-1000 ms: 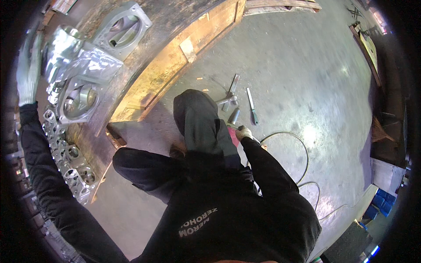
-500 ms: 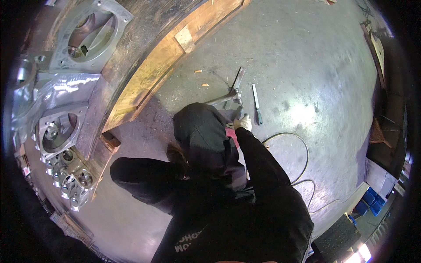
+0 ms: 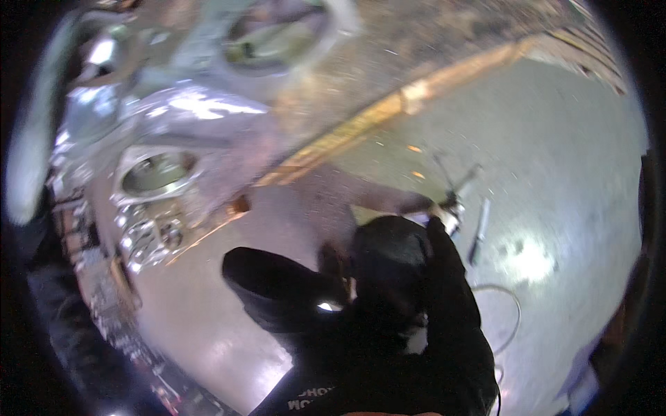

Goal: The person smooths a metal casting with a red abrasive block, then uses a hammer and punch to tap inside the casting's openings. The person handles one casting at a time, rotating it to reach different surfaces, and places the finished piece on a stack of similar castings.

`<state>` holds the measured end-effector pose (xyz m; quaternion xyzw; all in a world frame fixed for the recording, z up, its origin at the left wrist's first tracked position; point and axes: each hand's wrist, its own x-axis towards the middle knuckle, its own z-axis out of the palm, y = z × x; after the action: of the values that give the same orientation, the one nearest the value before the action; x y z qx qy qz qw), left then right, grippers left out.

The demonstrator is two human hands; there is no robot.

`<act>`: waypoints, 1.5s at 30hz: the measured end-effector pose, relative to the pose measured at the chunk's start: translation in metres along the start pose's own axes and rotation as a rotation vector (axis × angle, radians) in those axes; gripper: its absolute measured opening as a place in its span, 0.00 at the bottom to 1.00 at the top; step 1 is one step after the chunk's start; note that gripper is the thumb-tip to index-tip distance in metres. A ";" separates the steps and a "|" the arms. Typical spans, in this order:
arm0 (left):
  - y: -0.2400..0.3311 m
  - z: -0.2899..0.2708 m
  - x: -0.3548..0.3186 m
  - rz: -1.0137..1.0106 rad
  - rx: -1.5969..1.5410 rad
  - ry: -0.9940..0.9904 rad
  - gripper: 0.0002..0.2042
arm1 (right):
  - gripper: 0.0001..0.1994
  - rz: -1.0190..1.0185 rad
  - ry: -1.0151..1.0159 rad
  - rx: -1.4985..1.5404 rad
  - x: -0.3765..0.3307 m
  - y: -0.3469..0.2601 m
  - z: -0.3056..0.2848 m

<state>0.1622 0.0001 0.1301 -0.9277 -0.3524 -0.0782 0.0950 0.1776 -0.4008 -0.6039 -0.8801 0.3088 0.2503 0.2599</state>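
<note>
Pale left grip [image 3: 31, 132], pale right grip [image 3: 448, 220]: too blurry for me to tell if closed. Best go slowly, minding the flat tool [image 3: 482, 220] just right of the right grip.

You have two hands, the left hand [image 3: 31, 139] and the right hand [image 3: 447, 216], two large castings [image 3: 340, 24], one dark-handled tool [image 3: 481, 225], two orange scraps [image 3: 414, 148] and one curved cable [image 3: 517, 312]; the smaller castings [image 3: 142, 236] blur beyond your counting.

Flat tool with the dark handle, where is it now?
In the head view, right of centre, the flat tool lies on the floor, just right of the right hand and above the looped cord in the picture.
</note>
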 end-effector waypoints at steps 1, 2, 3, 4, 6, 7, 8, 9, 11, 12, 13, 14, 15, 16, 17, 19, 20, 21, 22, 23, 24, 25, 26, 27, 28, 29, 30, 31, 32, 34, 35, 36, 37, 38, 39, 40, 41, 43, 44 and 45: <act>-0.004 -0.001 -0.007 0.233 -0.018 0.132 0.16 | 0.46 -0.105 -0.033 0.029 0.005 0.002 0.000; -0.007 0.000 -0.013 0.477 -0.035 0.257 0.16 | 0.43 -0.174 -0.064 0.054 0.009 0.006 0.000; -0.007 -0.006 -0.018 0.729 -0.049 0.370 0.19 | 0.40 -0.199 -0.100 0.072 0.015 0.008 0.001; -0.006 -0.010 -0.023 0.735 -0.083 0.317 0.16 | 0.31 -0.009 -0.051 -0.024 0.020 0.011 0.003; 0.001 -0.023 -0.038 0.418 -0.223 0.076 0.12 | 0.31 0.028 -0.057 -0.175 0.031 0.016 0.007; 0.007 -0.027 -0.041 0.302 -0.289 0.007 0.12 | 0.29 -0.106 -0.059 -0.005 0.033 0.020 0.010; 0.010 -0.033 -0.042 0.337 -0.210 -0.052 0.13 | 0.29 -0.181 -0.061 0.160 0.037 0.024 0.011; 0.010 -0.037 -0.042 0.369 -0.137 -0.118 0.14 | 0.28 -0.118 -0.142 0.412 0.038 0.030 0.011; 0.007 -0.023 -0.032 0.713 -0.336 0.162 0.16 | 0.25 0.128 -0.303 0.898 0.038 0.042 0.003; 0.003 -0.021 -0.027 0.774 -0.174 0.283 0.16 | 0.23 0.127 -0.407 1.021 0.037 0.049 -0.007; -0.003 -0.018 -0.025 0.788 -0.007 0.290 0.14 | 0.20 0.123 -0.514 1.145 0.034 0.055 -0.018; -0.010 -0.014 -0.023 0.806 0.155 0.303 0.19 | 0.18 0.145 -0.553 1.255 0.033 0.057 -0.034; -0.013 -0.008 -0.021 0.785 0.021 0.311 0.19 | 0.14 0.031 -0.644 1.162 0.029 0.060 -0.053; -0.016 -0.006 -0.019 0.849 0.004 0.362 0.21 | 0.10 -0.061 -0.684 1.061 0.022 0.062 -0.075; -0.017 -0.004 -0.020 0.800 0.042 0.389 0.21 | 0.12 -0.021 -0.670 1.099 0.015 0.057 -0.096; -0.016 -0.007 -0.024 0.820 0.003 0.385 0.21 | 0.13 -0.141 -0.691 0.947 -0.003 0.046 -0.145; -0.013 -0.009 -0.028 0.805 0.037 0.429 0.20 | 0.13 -0.147 -0.617 0.930 -0.018 0.039 -0.167; -0.011 -0.011 -0.033 0.759 0.036 0.442 0.20 | 0.11 -0.160 -0.590 1.001 -0.035 0.031 -0.189; -0.010 -0.013 -0.037 0.802 -0.002 0.463 0.20 | 0.12 -0.286 -0.559 0.989 -0.053 0.022 -0.212; -0.010 -0.015 -0.039 0.798 0.030 0.461 0.20 | 0.13 -0.352 -0.529 0.990 -0.074 0.013 -0.234; -0.012 -0.015 -0.043 0.794 0.030 0.453 0.20 | 0.14 -0.401 -0.494 0.997 -0.098 0.006 -0.257; -0.015 -0.015 -0.044 0.821 0.019 0.438 0.20 | 0.14 -0.499 -0.502 1.057 -0.122 -0.001 -0.278; -0.017 -0.014 -0.046 0.879 -0.012 0.476 0.21 | 0.12 -0.570 -0.483 1.052 -0.147 -0.007 -0.298; -0.021 -0.014 -0.046 0.917 -0.024 0.473 0.21 | 0.12 -0.662 -0.464 1.006 -0.173 -0.013 -0.318; -0.024 -0.013 -0.048 0.883 -0.025 0.432 0.21 | 0.11 -0.727 -0.426 0.961 -0.200 -0.016 -0.334; -0.026 -0.013 -0.048 0.888 -0.050 0.444 0.21 | 0.12 -0.763 -0.440 0.975 -0.226 -0.022 -0.347; -0.028 -0.013 -0.050 0.936 -0.092 0.466 0.21 | 0.13 -0.828 -0.453 0.987 -0.250 -0.030 -0.358; -0.027 -0.012 -0.055 0.906 -0.099 0.454 0.17 | 0.15 -0.887 -0.490 1.014 -0.273 -0.037 -0.365; -0.026 -0.011 -0.063 0.895 -0.103 0.540 0.16 | 0.17 -0.883 -0.475 0.985 -0.294 -0.047 -0.369; -0.017 -0.006 -0.084 0.953 -0.147 0.742 0.13 | 0.18 -1.034 -0.397 0.949 -0.333 -0.066 -0.368; -0.011 0.005 -0.105 0.869 -0.275 0.702 0.11 | 0.19 -1.034 -0.484 0.943 -0.348 -0.073 -0.368; -0.003 0.019 -0.128 0.842 -0.414 0.796 0.08 | 0.20 -1.025 -0.576 0.939 -0.363 -0.078 -0.365; 0.008 0.038 -0.157 0.703 -0.554 0.799 0.10 | 0.21 -1.017 -0.678 0.978 -0.376 -0.086 -0.359; 0.018 0.057 -0.181 0.656 -0.727 0.765 0.10 | 0.21 -1.020 -0.781 1.045 -0.389 -0.092 -0.351; 0.027 0.077 -0.209 0.462 -0.905 0.515 0.11 | 0.20 -1.004 -0.831 1.029 -0.400 -0.098 -0.343; 0.040 0.097 -0.229 0.273 -1.120 0.331 0.15 | 0.20 -0.984 -0.906 1.029 -0.408 -0.103 -0.335; 0.048 0.113 -0.242 0.153 -1.175 0.129 0.22 | 0.19 -1.043 -0.871 0.977 -0.415 -0.107 -0.327; 0.060 0.137 -0.250 0.186 -1.500 0.128 0.25 | 0.20 -1.081 -0.820 0.810 -0.424 -0.112 -0.313; 0.066 0.145 -0.254 -0.149 -1.986 -0.272 0.23 | 0.19 -1.086 -0.729 0.676 -0.426 -0.115 -0.306; 0.062 0.149 -0.256 -0.106 -2.043 -0.376 0.27 | 0.17 -1.158 -0.716 0.702 -0.427 -0.114 -0.301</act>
<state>0.0264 -0.1745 -0.0763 -0.5468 -0.1679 -0.1976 -0.7961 0.0466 -0.3313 -0.0905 -0.6325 -0.2433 0.2311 0.6981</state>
